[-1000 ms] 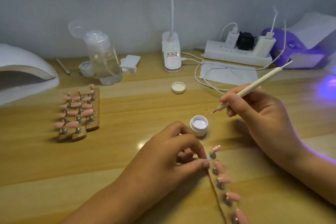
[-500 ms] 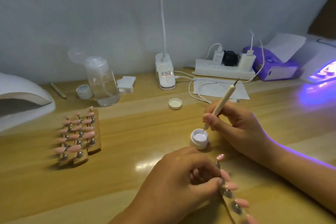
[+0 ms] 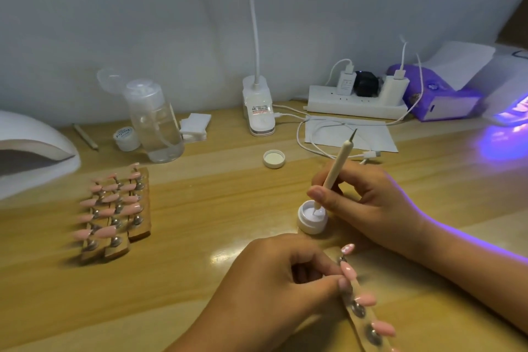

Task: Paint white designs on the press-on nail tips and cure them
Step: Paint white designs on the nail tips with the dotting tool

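**Now: tool tip dipped in white gel**

The right hand pinches the dotting tool between thumb and fingers. A second ago its tip hung in the air. It now sits in the open jar of white gel.

The left hand pinches the near wooden strip, just beside the jar. The farthest nail tip on that strip already bears white marks, and the pink tips below it look plain.

The dip suggests a reload, so the next stroke probably goes to an unpainted tip.

Further out:
- The jar lid lies behind the jar.
- Three more strips of pink tips lie to the left.
- The curing lamp glows violet at far right, well apart.
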Motion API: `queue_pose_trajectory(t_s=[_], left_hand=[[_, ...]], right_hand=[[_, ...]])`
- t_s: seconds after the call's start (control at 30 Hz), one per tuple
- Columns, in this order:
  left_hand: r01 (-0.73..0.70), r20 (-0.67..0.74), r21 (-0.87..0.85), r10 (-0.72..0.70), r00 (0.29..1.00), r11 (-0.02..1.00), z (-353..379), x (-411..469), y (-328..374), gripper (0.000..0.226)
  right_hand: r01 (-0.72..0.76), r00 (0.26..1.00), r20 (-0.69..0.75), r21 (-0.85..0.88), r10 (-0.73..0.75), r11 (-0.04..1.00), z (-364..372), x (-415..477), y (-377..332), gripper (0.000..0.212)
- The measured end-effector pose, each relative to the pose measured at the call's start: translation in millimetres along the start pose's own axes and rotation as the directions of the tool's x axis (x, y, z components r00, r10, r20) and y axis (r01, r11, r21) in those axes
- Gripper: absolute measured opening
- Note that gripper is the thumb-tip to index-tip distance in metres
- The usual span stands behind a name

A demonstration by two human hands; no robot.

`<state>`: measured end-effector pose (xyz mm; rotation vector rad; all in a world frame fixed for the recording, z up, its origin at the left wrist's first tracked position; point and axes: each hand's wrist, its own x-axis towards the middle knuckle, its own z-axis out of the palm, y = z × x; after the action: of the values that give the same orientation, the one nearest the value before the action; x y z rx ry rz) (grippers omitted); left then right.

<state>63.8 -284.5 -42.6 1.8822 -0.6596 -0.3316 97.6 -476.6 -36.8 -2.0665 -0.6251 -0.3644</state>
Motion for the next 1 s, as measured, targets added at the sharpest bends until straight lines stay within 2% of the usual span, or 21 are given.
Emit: queue_pose_trajectory(t_s=[0.13,0.2,0.27,0.33,0.4,0.5,0.67,0.73,1.0], left_hand=[[0.026,0.065,-0.139,-0.017,0.998,0.990,-5.1,-0.8,2.8,0.003],[0.050,0.027,-0.232,-0.045,0.999,0.971,-5.9,-1.2,5.2,0.005],[0.049,-0.056,-0.317,-0.070,0.996,0.947,-6.2,0.2,5.4,0.006],[0.017,-0.147,-0.359,-0.074,0.986,0.933,-6.9,2.3,2.9,0.017],[-0.002,-0.201,-0.415,-0.090,0.975,0.910,-8.4,4.2,1.1,0.021],[0.007,-0.169,-0.520,-0.111,0.979,0.854,-9.4,5.5,1.4,0.017],[-0.017,-0.169,-0.445,-0.065,0.983,0.895,-9.1,5.5,-2.7,0.018],[-0.022,-0.166,-0.407,-0.050,0.985,0.913,-9.9,5.5,-2.0,0.019],[-0.072,-0.227,-0.298,0.002,0.974,0.952,4.2,2.6,8.9,0.006]], right_hand=[[-0.018,0.994,-0.102,0.145,0.034,0.989,-1.4,-2.8,-4.2,0.009],[-0.044,0.985,-0.151,0.260,0.086,0.965,-4.8,-3.0,-8.6,0.015],[-0.080,0.971,-0.183,0.356,0.153,0.931,-9.3,-1.0,-13.4,0.012],[-0.121,0.961,-0.180,0.411,0.211,0.904,-13.1,1.7,-16.5,0.007],[-0.185,0.947,-0.149,0.471,0.284,0.863,-15.6,2.1,-16.7,0.013],[-0.269,0.913,-0.103,0.574,0.394,0.774,-17.2,-1.8,-14.1,0.014],[-0.262,0.873,-0.037,0.805,0.486,0.532,-13.2,-17.3,-14.4,0.021],[-0.243,0.871,-0.021,0.849,0.490,0.470,-9.3,-19.8,-18.0,0.019],[-0.248,0.901,0.040,0.864,0.432,0.438,-4.8,-22.4,-25.7,0.037]])
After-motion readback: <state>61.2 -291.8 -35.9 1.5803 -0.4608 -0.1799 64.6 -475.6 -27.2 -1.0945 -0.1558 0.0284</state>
